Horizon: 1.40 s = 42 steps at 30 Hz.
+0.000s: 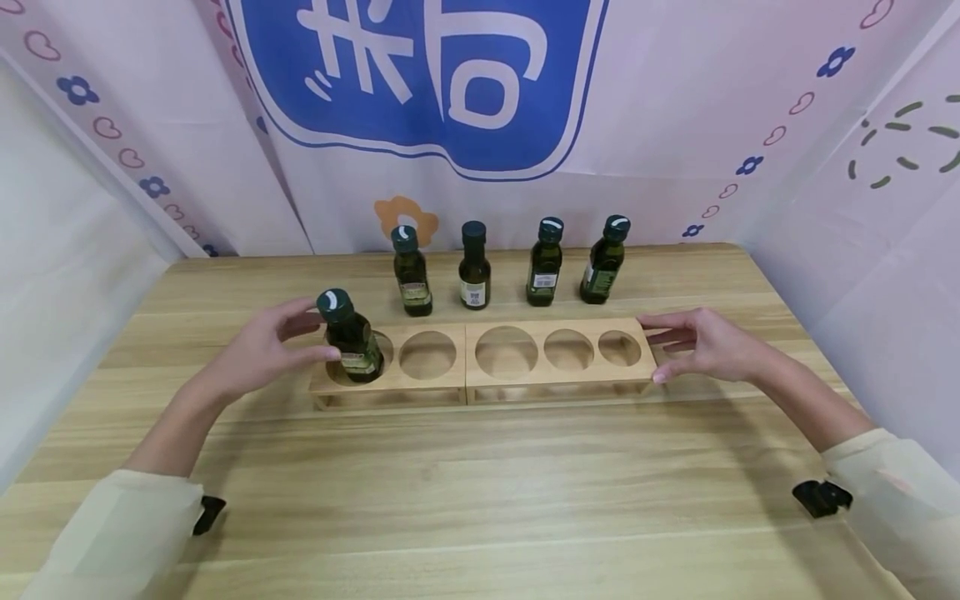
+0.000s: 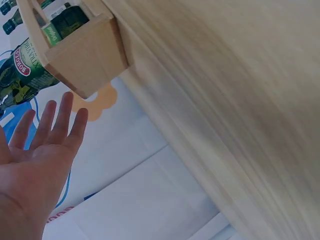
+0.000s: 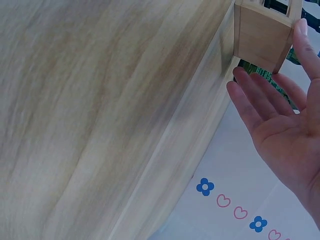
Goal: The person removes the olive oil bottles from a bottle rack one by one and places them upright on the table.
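A low wooden rack (image 1: pixel 465 387) with several round holes stands on the table, made of two sections set end to end. In its leftmost hole sits a dark green olive oil bottle (image 1: pixel 356 346), tilted slightly, with a label showing in the left wrist view. My left hand (image 1: pixel 266 346) is beside this bottle, fingers spread and fairly straight; the left wrist view shows its palm with nothing in it. At the rack's other end my right hand (image 1: pixel 701 346) holds the corners between thumb and forefinger. Its other fingers extend loosely below the rack's end panel (image 3: pixel 262 37).
Behind the rack stand more small dark bottles: one at left (image 1: pixel 412 279), one with a white label (image 1: pixel 474 275), and two at right, a bottle (image 1: pixel 544 267) and its neighbour (image 1: pixel 603 267). A printed cloth (image 1: pixel 660 117) hangs beyond the table's (image 1: pixel 480 500) back edge.
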Each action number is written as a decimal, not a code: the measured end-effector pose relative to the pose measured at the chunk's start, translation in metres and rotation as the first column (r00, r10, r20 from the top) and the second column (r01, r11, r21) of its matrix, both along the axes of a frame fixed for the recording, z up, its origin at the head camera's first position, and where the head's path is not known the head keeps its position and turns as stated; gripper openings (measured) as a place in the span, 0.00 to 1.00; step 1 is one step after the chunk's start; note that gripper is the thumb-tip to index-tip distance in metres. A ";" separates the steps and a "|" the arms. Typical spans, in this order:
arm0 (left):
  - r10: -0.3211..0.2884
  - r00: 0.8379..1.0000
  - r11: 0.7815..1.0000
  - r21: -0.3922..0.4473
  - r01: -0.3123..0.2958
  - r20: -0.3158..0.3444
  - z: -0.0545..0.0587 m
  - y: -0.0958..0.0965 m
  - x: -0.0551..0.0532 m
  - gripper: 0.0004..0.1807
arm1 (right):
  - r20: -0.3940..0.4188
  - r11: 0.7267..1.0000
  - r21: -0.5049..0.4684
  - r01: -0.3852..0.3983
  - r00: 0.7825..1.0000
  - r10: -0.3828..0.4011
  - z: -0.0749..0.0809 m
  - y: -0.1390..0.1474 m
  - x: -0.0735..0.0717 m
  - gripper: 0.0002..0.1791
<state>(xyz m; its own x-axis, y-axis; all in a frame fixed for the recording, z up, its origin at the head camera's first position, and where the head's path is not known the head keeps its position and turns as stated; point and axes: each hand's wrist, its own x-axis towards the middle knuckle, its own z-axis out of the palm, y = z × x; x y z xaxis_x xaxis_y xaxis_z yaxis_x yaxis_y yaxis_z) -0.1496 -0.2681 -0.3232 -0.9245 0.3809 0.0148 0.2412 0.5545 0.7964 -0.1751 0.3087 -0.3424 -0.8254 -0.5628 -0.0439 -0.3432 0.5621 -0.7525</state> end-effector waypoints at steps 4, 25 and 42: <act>0.003 1.000 0.997 0.071 -0.002 -0.009 0.002 0.003 0.000 0.34 | -0.001 1.000 0.003 0.000 1.000 0.000 0.000 0.000 0.000 0.44; -0.067 0.997 0.920 0.388 0.050 0.031 -0.003 0.011 -0.006 0.21 | 0.019 1.000 0.012 -0.001 1.000 0.001 0.001 0.000 0.000 0.44; -0.010 0.988 0.890 0.452 -0.061 0.154 0.002 0.014 -0.008 0.18 | 0.018 1.000 0.025 -0.008 1.000 0.007 0.004 -0.001 0.003 0.44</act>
